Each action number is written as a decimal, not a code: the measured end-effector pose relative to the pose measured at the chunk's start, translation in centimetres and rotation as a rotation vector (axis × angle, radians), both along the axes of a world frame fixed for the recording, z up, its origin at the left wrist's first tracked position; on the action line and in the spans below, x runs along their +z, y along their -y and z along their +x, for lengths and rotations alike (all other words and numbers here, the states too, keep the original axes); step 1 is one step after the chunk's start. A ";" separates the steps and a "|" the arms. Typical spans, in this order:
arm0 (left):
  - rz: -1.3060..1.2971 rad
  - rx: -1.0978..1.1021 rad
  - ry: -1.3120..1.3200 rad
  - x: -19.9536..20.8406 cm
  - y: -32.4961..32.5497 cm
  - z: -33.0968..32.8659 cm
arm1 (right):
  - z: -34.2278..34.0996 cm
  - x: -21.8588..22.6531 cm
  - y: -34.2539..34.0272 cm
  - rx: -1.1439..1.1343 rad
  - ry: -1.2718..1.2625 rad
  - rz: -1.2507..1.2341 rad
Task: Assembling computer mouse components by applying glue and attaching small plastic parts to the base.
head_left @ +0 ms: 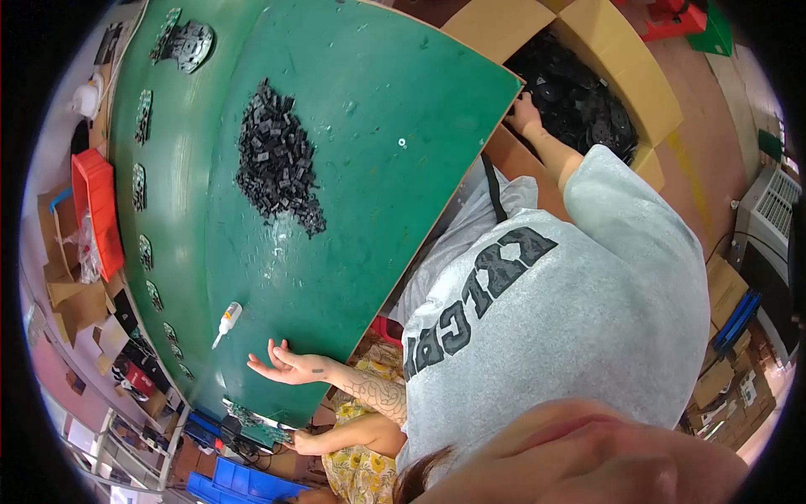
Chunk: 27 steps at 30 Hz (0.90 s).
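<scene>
While carton edge point(516, 154) flanks right hand point(526, 115), open tabletop point(353, 277) beside left hand point(291, 365)

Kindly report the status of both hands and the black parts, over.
Left hand open, empty. Right hand at carton of black parts, grip unclear. Small black pieces heaped on table; white bottle near left hand.

Black parts point(583, 105): heaped loose inside open cardboard box point(630, 55), just off corner of table point(403, 92). Hard-looking, slightly glossy, some rounded and disc-like, with pale glints here and there; overlapping at mixed angles, single outlines mostly lost in dark mass. Depth of heap not visible. Cardboard box: plain tan, upright, mouth upward, flaps splayed outward, one just beside table edge, another on side away from table.
</scene>
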<state>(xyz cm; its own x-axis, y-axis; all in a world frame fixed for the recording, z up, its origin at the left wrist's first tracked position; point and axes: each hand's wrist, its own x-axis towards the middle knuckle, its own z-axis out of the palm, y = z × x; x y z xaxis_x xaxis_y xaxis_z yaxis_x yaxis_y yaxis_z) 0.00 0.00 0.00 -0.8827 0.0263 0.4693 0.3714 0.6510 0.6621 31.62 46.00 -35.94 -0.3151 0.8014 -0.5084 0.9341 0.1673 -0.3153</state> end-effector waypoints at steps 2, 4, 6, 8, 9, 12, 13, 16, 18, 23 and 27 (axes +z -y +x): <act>0.022 0.010 -0.029 -0.2 -0.8 0.5 | 2.2 0.1 -1.9 -0.077 -0.051 0.079; 0.037 0.034 -0.081 1.0 0.7 1.0 | 5.8 1.5 -2.5 -0.198 -0.230 0.017; 0.055 0.091 -0.199 1.2 0.0 0.8 | 7.2 4.1 -4.4 -0.447 -0.566 -0.135; 0.070 0.058 -0.283 1.7 0.0 1.5 | 6.1 11.3 -4.8 -0.619 -0.923 -0.206; 0.077 0.010 -0.366 2.3 0.0 2.0 | 4.8 16.0 -4.3 -0.687 -1.124 -0.243; 0.180 -0.298 -0.365 2.7 -4.1 3.3 | 1.8 28.4 -1.6 -0.466 -1.488 -0.360; 0.276 -0.301 -0.234 3.0 -6.9 4.8 | -0.6 31.6 0.6 -0.347 -1.603 -0.408; 0.617 -0.800 0.389 3.9 -14.5 7.4 | -8.0 32.9 6.2 0.043 -1.629 -0.618; 0.694 -1.019 0.641 3.7 -16.3 8.6 | -12.3 34.7 11.8 0.193 -1.498 -0.728; 0.783 -0.617 0.491 1.0 -14.1 9.8 | -17.0 37.1 17.3 0.678 -1.168 -0.490; 0.788 -0.401 0.363 2.1 -13.5 10.8 | -17.9 37.0 20.3 0.373 -1.196 -1.082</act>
<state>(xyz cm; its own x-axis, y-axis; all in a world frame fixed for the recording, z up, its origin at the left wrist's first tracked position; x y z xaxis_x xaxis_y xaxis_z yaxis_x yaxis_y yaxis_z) 10.81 13.46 2.10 -0.9719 0.1512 0.1806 0.1558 -0.1624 0.9743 13.75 25.70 1.03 -0.9945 0.0558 -0.0883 0.0540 -0.4489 -0.8919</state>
